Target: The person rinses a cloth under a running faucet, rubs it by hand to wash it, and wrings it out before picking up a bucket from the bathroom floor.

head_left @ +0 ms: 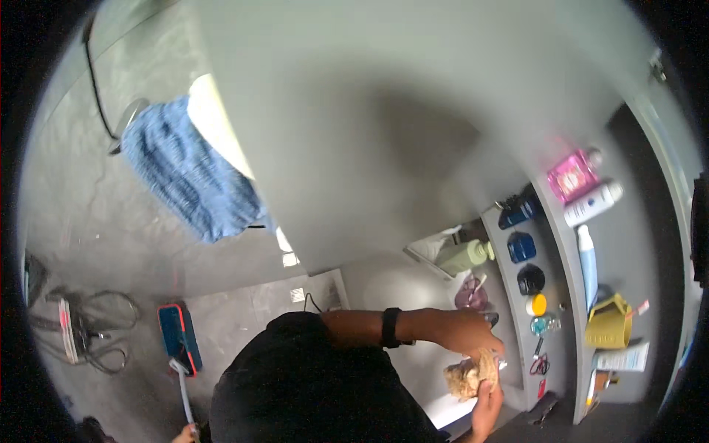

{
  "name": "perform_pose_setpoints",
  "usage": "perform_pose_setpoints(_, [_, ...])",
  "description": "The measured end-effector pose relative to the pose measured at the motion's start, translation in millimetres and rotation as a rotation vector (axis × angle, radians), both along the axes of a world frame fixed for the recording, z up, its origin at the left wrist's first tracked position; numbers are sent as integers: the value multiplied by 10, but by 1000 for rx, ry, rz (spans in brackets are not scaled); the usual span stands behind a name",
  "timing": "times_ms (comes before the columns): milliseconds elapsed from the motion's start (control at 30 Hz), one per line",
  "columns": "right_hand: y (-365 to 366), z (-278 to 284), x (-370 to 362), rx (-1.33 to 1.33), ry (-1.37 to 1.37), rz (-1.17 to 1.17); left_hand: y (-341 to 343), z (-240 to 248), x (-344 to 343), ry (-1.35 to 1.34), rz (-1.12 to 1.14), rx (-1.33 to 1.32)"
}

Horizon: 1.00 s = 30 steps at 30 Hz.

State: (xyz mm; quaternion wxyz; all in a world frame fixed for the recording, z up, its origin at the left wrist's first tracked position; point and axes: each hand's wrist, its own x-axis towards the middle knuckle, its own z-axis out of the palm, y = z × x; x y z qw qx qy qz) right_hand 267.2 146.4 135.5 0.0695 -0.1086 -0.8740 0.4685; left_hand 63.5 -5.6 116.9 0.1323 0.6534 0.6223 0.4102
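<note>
Both hands meet at a beige crumpled cloth point(463, 379) in front of the shelves at the lower right. My left hand point(471, 334), with a black watch on its wrist, comes over the cloth from above, fingers bent down onto it. From below, my right hand point(485, 407) pinches the cloth between thumb and fingers. A small white tip point(502, 364) shows beside the cloth; what it belongs to is hidden. Close to my left hand, on the shelf, stand a purple round bottle point(471, 292) and a pale green pump bottle point(464, 256).
Shelves hold a pink bottle point(572, 177), white tube point(593, 204), blue jar point(521, 247), yellow-lidded jar point(536, 304), yellow mug point(609, 323) and red glasses point(540, 364). A blue cloth point(192, 170) hangs left. Another person's hand point(185, 434) is by a stick with a teal, red-rimmed panel point(179, 338).
</note>
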Motion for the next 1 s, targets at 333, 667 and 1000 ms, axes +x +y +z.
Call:
perform_pose_setpoints(333, [106, 45, -115, 95, 109, -254, -54, 154, -13, 5, 133, 182])
perform_pose_setpoints(667, [232, 126, -79, -76, 193, -444, 156, 259, -58, -310, 112, 13])
perform_pose_setpoints(1000, [89, -114, -8, 325, 326, -171, 457, 601, 204, -788, 153, -273])
